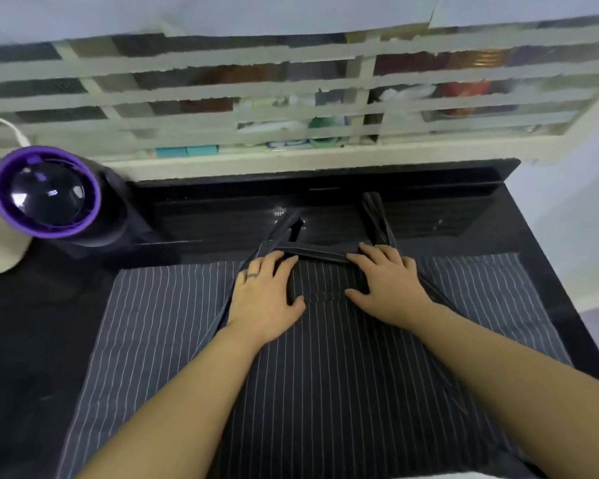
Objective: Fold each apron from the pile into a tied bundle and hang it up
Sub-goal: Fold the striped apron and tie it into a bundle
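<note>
A dark pinstriped apron (325, 357) lies spread flat on the black countertop (32, 357). Its bib end points away from me, and its neck strap (312, 252) lies across the top edge. A bunched tie strap (377, 216) runs toward the back of the counter. My left hand (265, 297) rests flat on the left side of the bib, fingers straight, touching the strap. On the right side of the bib my right hand (388, 288) presses flat, fingers spread. Neither hand grips anything.
A purple-rimmed black round appliance (47, 193) stands at the back left, beside a cream object (0, 250). A louvred window (291, 95) with blurred items behind it runs along the back. The counter's right edge (547, 271) drops off to a pale floor.
</note>
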